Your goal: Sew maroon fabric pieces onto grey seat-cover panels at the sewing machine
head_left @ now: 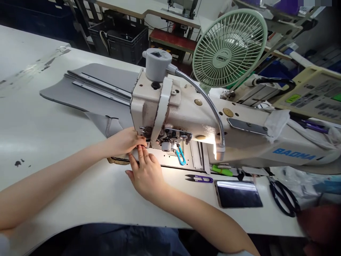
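Grey fabric [106,85] with two pale strips lies on the white table, left of and behind the head of a sewing machine [191,110]. My left hand [128,141] is at the needle area, its fingers closed on the fabric's near edge, partly hidden by the machine head. Beside it, my right hand [147,174] lies with fingers spread, its fingertips on the fabric near my left hand. The needle and presser foot are hard to make out behind the machine's parts. Blue thread snips [181,155] rest on the machine bed right of my hands.
Purple snips [199,178], a phone [238,193], black scissors [284,197] and a green tool [222,170] lie on the right of the table [80,199]. A green fan [229,48] and a flexible lamp [210,99] rise above the machine. A dark crate [119,42] stands behind.
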Available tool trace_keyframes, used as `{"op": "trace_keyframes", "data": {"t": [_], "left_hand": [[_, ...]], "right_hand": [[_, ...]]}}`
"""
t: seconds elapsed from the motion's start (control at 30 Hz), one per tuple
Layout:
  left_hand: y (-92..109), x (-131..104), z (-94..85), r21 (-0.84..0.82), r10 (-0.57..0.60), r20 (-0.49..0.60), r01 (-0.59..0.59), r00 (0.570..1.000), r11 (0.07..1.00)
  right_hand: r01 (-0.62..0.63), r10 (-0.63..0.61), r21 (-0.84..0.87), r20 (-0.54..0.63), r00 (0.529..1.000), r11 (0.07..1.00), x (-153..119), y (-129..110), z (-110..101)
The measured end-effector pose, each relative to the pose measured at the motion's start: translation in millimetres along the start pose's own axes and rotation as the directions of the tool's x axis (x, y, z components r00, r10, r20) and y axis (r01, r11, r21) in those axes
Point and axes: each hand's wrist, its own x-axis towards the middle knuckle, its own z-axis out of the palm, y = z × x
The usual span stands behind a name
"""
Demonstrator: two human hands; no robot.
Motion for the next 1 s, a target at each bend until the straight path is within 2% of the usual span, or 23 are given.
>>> {"op": "trace_keyframes", "data": {"t": [0.3, 0.4, 0.53, 0.67, 0.8, 1.0], "left_hand": [[-29, 3, 20.6, 0.058, 0.028, -0.109, -0.022, 0.994, 0.998], [-28, 2, 20.3, 0.060, 0.036, -0.143, -0.028, 0.989, 0.998], [-24, 0, 19.3, 0.144, 0.108, -0.192, -0.081, 0.975, 0.986], [-22, -1, 21.5, 0.226, 0.112, -0.219, -0.061, 0.969, 0.972], [-24, 1, 23.7, 0.234, 0.084, -0.198, -0.036, 0.977, 0.972], [-27, 1, 25.8, 0.183, 0.096, -0.203, -0.059, 0.975, 0.981]], "right_hand": [[-0.014, 0.013, -0.022, -0.045, 0.999, 1.000, 7, 10, 5], [-0.017, 0.014, -0.045, -0.065, 0.998, 0.999, 7, 10, 7], [-0.011, 0.005, -0.059, -0.105, 0.994, 0.998, 7, 10, 8], [-0.010, 0.004, -0.059, -0.099, 0.995, 0.998, 6, 11, 9], [-0.021, 0.014, -0.070, -0.096, 0.995, 0.997, 6, 11, 11], [-0.026, 0.022, -0.054, -0.085, 0.996, 0.998, 6, 12, 11]]}}
